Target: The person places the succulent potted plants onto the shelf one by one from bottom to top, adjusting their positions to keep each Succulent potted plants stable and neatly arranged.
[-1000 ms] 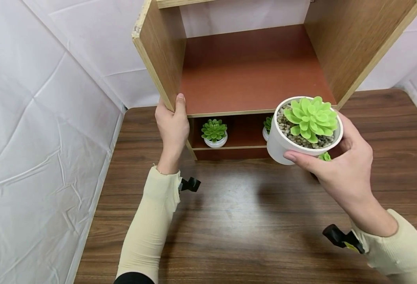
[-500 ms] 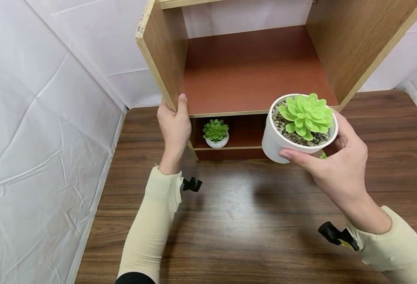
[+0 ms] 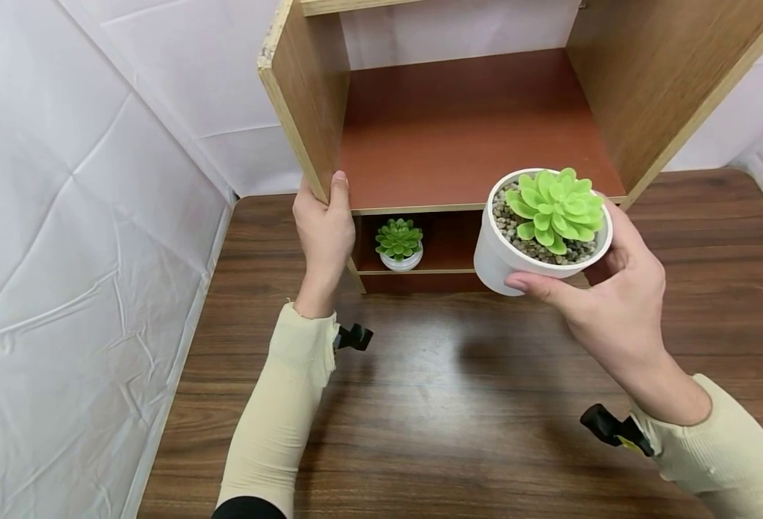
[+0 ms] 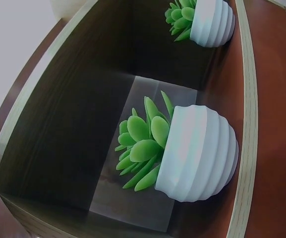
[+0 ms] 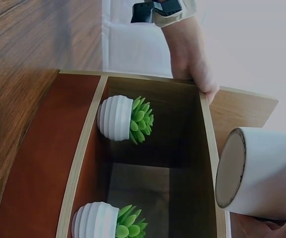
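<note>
My right hand holds a white pot with a bright green succulent set in pebbles. The thumb lies on the pot's near side; the other fingers are mostly hidden behind it. This pot is held in front of the wooden shelf unit's red-brown shelf, tilted so its base shows in the right wrist view. My left hand grips the lower front corner of the unit's left side panel, thumb on the inner side.
In the lower compartment stand two ribbed white pots, one nearer the left wall and another farther right, both with green succulents. The unit stands on a dark wood table. White sheeting hangs at the left.
My right hand has moved a little to the left with the potted succulent, which now hides the second small plant in the head view. The left hand keeps its grip on the panel.
</note>
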The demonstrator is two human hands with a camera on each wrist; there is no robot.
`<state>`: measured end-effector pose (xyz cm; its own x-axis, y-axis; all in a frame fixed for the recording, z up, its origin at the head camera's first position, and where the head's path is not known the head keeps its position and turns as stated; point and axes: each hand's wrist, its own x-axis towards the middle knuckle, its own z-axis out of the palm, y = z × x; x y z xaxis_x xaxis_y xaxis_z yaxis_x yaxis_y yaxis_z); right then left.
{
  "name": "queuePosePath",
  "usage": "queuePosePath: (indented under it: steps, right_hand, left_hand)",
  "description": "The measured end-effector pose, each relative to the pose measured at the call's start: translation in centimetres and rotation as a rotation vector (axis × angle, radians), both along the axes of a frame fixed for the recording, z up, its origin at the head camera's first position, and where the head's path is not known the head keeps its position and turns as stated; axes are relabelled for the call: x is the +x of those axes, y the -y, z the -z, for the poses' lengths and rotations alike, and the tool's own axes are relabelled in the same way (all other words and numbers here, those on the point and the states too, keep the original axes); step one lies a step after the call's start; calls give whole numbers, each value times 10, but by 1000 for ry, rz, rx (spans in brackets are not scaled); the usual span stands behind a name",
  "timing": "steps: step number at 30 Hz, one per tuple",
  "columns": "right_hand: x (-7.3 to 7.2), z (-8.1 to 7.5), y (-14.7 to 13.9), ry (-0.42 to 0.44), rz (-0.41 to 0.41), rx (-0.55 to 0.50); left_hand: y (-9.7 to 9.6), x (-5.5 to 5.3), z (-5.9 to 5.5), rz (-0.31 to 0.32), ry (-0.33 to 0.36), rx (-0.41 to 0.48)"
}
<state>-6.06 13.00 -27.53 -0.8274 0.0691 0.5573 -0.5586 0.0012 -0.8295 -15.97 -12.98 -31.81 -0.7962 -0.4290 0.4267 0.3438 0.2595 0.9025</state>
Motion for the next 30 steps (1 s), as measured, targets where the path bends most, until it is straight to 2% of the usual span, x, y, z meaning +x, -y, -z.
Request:
queuePosePath:
  steps: [5, 15, 19, 30]
  right_hand:
    - [-1, -1, 4, -19, -24, 32]
    - [-2, -10, 14, -43, -101, 0]
    - [-2, -13, 18, -47, -100, 0]
    - [-4, -15, 26, -25, -31, 91]
  left_hand:
    - [1, 1, 1, 1, -6, -6]
    - [0, 2, -2, 8, -4, 0]
    - [0, 2, -3, 10, -1, -3]
    - [0, 0, 0, 9, -4, -13]
